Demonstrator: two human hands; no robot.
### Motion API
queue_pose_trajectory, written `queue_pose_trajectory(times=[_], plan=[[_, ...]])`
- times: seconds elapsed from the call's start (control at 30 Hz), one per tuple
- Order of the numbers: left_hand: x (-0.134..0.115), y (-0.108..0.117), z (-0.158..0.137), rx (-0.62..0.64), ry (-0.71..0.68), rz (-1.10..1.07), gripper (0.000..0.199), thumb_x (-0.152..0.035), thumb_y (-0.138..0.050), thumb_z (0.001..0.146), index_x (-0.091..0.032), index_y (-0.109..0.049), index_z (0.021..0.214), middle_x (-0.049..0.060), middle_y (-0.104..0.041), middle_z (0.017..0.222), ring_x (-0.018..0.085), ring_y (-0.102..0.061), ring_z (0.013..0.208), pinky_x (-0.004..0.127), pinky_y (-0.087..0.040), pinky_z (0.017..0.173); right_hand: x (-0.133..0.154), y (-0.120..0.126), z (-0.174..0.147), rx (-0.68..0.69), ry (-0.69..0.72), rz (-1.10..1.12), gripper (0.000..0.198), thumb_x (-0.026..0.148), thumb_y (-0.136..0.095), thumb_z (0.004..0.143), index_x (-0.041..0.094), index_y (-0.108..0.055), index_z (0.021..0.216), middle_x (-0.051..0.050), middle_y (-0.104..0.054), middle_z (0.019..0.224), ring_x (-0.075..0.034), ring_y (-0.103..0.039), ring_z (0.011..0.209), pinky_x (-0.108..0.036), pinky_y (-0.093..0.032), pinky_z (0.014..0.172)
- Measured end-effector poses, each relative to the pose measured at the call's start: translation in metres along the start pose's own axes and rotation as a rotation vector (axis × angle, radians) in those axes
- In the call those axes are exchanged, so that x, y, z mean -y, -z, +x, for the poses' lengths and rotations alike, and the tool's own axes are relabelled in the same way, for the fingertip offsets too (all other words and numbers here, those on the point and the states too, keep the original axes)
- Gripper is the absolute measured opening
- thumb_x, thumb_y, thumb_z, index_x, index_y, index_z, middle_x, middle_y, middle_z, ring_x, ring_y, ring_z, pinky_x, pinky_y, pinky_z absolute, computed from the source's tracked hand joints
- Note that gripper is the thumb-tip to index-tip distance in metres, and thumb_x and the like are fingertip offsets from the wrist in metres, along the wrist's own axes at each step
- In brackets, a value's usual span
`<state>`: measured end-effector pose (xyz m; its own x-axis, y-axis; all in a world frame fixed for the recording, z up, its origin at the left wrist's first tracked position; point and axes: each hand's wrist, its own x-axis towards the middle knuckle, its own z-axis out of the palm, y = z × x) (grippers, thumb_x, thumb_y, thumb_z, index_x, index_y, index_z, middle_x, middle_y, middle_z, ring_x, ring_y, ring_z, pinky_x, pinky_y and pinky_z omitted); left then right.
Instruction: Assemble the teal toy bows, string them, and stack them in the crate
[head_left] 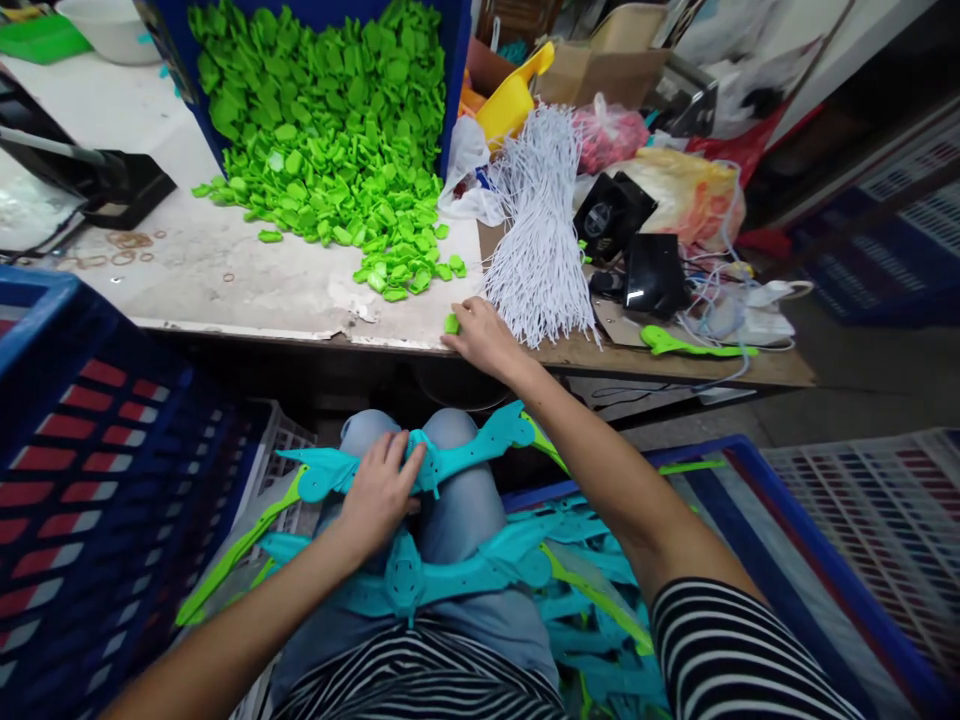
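Note:
Across my knees lies a turquoise plastic winged piece [472, 455] with lime-green strips at its ends. My left hand [382, 480] rests on its middle, fingers curled over it. A second winged piece [405, 575] of the same kind sits closer to my body on my lap. Out at the table's front edge, my right hand [484, 335] pinches a small green plastic piece [451, 323]. Just right of that hand spreads a bundle of thin white cords [540, 240]. Beyond it, a heap of small green pieces [330, 150] spills from a blue bin [454, 90].
A blue crate [90, 420] stands at my left. To my right, a bin holds more turquoise pieces [600, 640]. On the table are a black fan [611, 215], a yellow scoop [514, 100], a green strip [697, 345], cables and plastic bags.

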<state>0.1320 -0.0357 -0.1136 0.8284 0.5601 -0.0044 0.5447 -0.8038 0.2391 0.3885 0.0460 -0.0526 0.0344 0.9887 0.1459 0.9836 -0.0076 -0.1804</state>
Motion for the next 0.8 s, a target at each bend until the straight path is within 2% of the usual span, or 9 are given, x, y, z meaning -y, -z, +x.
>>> queue_pose_trajectory(times=[0.07,0.13,0.2,0.27,0.37,0.5,0.63,0.7,0.8], plan=[[-0.007,0.000,0.001,0.066,-0.011,0.010,0.051,-0.009,-0.050,0.080,-0.014,-0.046,0.130,0.021,-0.044,0.138,0.032,-0.054,0.113,0.045,-0.045,0.091,-0.008,-0.003,-0.002,0.007,0.146,0.031,0.042,0.025,-0.052,0.087,0.010,-0.052,0.126,-0.017,-0.049,0.128,-0.028,-0.043,0.117,-0.043,-0.035,0.100],[-0.008,0.007,0.005,0.155,-0.014,-0.056,0.050,-0.009,-0.047,0.079,-0.011,-0.047,0.129,0.023,-0.044,0.138,0.031,-0.058,0.107,0.044,-0.047,0.088,-0.015,-0.008,-0.002,0.015,0.228,0.059,0.036,0.020,-0.046,0.089,0.013,-0.056,0.123,-0.014,-0.052,0.126,-0.026,-0.044,0.114,-0.042,-0.035,0.100],[-0.001,0.020,0.014,0.249,-0.030,-0.193,0.051,-0.016,-0.051,0.078,-0.009,-0.049,0.128,0.022,-0.052,0.131,0.031,-0.059,0.106,0.040,-0.047,0.088,-0.019,-0.016,0.000,-0.045,0.208,0.079,0.032,0.023,-0.045,0.091,0.015,-0.062,0.117,-0.013,-0.056,0.120,-0.025,-0.046,0.108,-0.043,-0.036,0.097],[0.011,0.036,0.028,0.344,-0.044,-0.348,0.047,-0.022,-0.052,0.077,-0.010,-0.054,0.123,0.015,-0.063,0.116,0.028,-0.061,0.102,0.035,-0.047,0.086,-0.020,-0.022,0.001,-0.144,0.138,0.103,0.029,0.027,-0.049,0.090,0.017,-0.066,0.110,-0.013,-0.058,0.113,-0.026,-0.048,0.102,-0.044,-0.038,0.094],[0.035,0.050,0.055,0.501,-0.044,-0.549,0.039,-0.031,-0.054,0.077,-0.013,-0.063,0.110,0.006,-0.069,0.099,0.022,-0.062,0.090,0.028,-0.045,0.079,-0.012,-0.024,-0.009,-0.251,0.077,0.179,0.023,0.029,-0.053,0.088,0.019,-0.069,0.100,-0.011,-0.062,0.102,-0.025,-0.050,0.096,-0.044,-0.040,0.090],[0.059,0.044,0.083,0.611,-0.005,-0.759,0.044,-0.049,-0.055,0.075,-0.010,-0.067,0.092,0.003,-0.066,0.082,0.018,-0.058,0.077,0.024,-0.042,0.070,0.017,-0.023,-0.066,-0.340,0.195,0.340,0.026,0.034,-0.053,0.089,0.020,-0.064,0.108,-0.009,-0.064,0.107,-0.023,-0.054,0.101,-0.041,-0.044,0.090],[0.063,0.033,0.092,0.687,0.042,-0.928,0.047,-0.054,-0.061,0.070,-0.010,-0.067,0.086,0.002,-0.064,0.073,0.015,-0.055,0.066,0.024,-0.041,0.064,0.047,-0.043,-0.138,-0.296,0.350,0.312,0.024,0.030,-0.052,0.090,0.020,-0.064,0.109,-0.010,-0.065,0.112,-0.022,-0.056,0.101,-0.040,-0.048,0.085],[0.061,0.030,0.093,0.726,0.071,-1.006,0.048,-0.055,-0.064,0.068,-0.010,-0.066,0.086,0.002,-0.062,0.068,0.014,-0.053,0.061,0.025,-0.040,0.060,0.055,-0.058,-0.158,-0.302,0.387,0.252,0.024,0.027,-0.052,0.090,0.018,-0.064,0.108,-0.012,-0.066,0.110,-0.023,-0.056,0.100,-0.039,-0.049,0.082],[0.058,0.028,0.094,0.728,0.112,-1.054,0.048,-0.053,-0.068,0.066,-0.009,-0.067,0.086,0.002,-0.060,0.064,0.013,-0.051,0.057,0.025,-0.040,0.057,0.059,-0.071,-0.166,-0.334,0.392,0.191,0.023,0.025,-0.053,0.089,0.016,-0.066,0.106,-0.013,-0.067,0.107,-0.023,-0.056,0.099,-0.039,-0.050,0.081]])
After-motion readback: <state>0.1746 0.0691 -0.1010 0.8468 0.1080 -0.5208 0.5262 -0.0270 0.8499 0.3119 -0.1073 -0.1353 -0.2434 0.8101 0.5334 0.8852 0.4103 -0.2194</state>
